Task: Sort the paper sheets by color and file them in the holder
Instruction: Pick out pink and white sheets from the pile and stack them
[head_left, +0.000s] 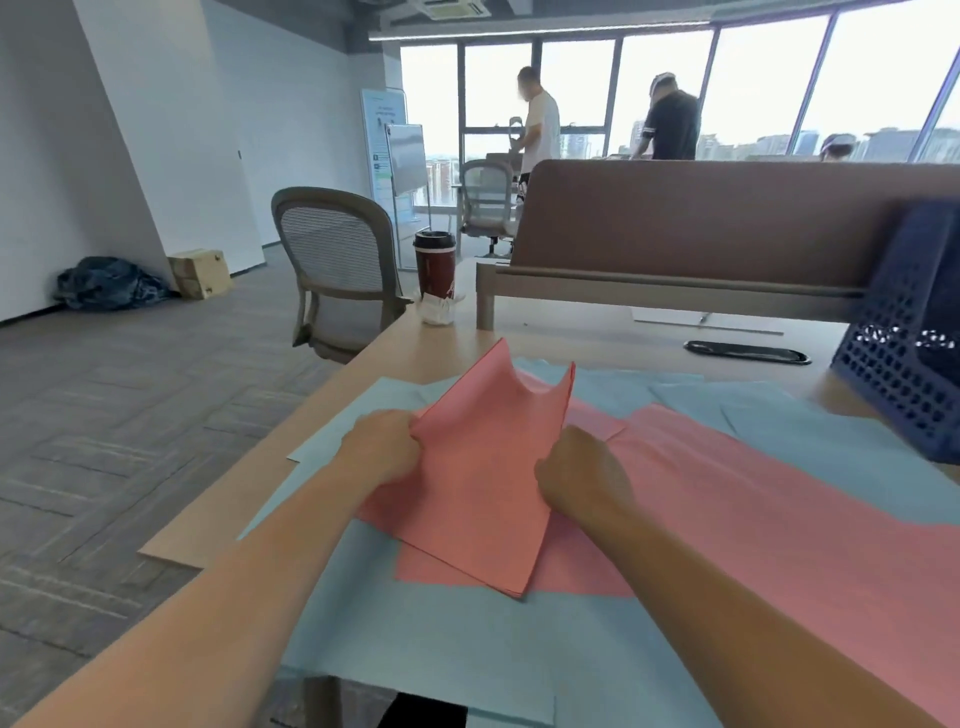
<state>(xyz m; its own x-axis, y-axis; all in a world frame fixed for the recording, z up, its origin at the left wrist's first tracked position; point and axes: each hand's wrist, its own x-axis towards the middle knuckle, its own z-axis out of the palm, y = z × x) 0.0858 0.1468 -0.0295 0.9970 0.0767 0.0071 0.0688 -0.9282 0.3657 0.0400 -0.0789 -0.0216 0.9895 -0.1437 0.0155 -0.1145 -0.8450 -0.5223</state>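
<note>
Head view shows the left hand (382, 447) pinching the left edge of the pink stack (483, 483) and the right hand (579, 478) gripping its right edge. The stack tilts up between them over loose pink sheets (753, 499) and blue sheets (441, 639). The blue holder (904, 353) stands far right.

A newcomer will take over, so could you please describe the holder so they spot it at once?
Start at the wooden desk strewn with pink and light-blue sheets. Follow it to the right end, by the brown divider: the holder stands there. Unlike the flat sheets, it is an upright dark-blue plastic basket with perforated walls.
</note>
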